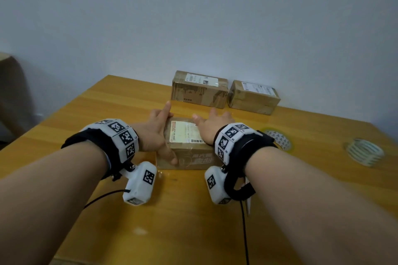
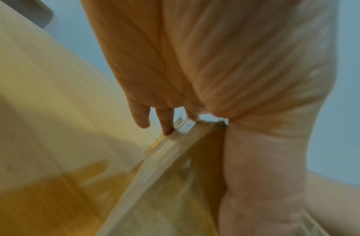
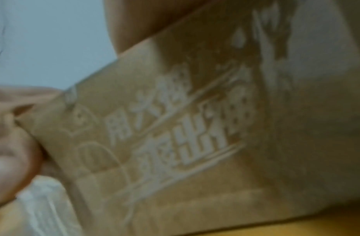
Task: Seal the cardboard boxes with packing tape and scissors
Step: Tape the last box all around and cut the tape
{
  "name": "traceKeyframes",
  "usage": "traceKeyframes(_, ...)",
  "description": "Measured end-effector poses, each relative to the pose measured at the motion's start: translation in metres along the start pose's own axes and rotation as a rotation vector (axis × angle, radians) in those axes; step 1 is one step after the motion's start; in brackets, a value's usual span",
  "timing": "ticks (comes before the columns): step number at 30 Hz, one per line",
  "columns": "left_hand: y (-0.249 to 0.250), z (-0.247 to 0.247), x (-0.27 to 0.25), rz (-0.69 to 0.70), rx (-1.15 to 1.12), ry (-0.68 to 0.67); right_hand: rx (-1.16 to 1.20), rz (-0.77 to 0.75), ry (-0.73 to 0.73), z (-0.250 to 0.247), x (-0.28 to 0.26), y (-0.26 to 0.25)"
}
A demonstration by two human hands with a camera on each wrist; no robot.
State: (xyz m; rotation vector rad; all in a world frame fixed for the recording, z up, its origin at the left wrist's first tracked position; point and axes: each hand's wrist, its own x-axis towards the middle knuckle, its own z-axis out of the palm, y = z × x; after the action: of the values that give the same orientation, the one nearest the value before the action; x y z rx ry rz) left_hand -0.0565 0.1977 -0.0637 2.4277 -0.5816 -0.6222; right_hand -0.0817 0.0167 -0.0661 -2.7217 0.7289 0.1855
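A small cardboard box (image 1: 191,158) with a white shipping label on top lies in the middle of the wooden table (image 1: 189,226). My left hand (image 1: 156,128) lies against its left side, fingers straight along the edge, thumb down the front left corner. My right hand (image 1: 210,123) rests flat on the right part of the top, fingers spread. In the left wrist view the fingers (image 2: 165,123) touch the far edge of the taped box (image 2: 175,175). The right wrist view shows the printed front of the box (image 3: 175,127) and a thumb (image 3: 11,159) at its left corner. No scissors are clearly visible.
Two taped cardboard boxes (image 1: 199,89) (image 1: 254,97) stand at the back against the wall. A roll of tape (image 1: 279,141) lies just right of my right wrist, and another roll (image 1: 365,153) lies further right. Cables hang from both wrist cameras.
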Motion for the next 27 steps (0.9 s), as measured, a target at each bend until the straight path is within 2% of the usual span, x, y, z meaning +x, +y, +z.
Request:
traceKeyframes(4,0.0,0.0,0.002,0.0,-0.009,-0.002,0.152,0.053,-0.109,-0.024,-0.001,0.024)
traceKeyframes(9,0.0,0.001,0.002,0.016,-0.027,-0.009,0.184,-0.002,-0.23,-0.036,-0.015,0.046)
traceKeyframes(13,0.0,0.003,-0.001,0.008,-0.055,-0.003,0.104,-0.006,-0.218,-0.038,-0.019,0.03)
traceKeyframes(17,-0.001,0.005,-0.001,-0.015,-0.083,-0.067,0.042,-0.033,-0.197,-0.042,-0.021,0.02)
traceKeyframes(21,0.004,0.001,0.004,-0.085,0.055,-0.091,0.077,-0.031,-0.17,-0.039,-0.014,0.019)
traceKeyframes(24,0.016,-0.004,0.012,-0.162,0.235,0.048,0.175,-0.078,-0.164,-0.035,-0.002,0.019)
traceKeyframes(27,0.02,-0.014,0.036,-0.2,0.166,0.326,0.418,-0.012,-0.027,-0.031,0.016,0.014)
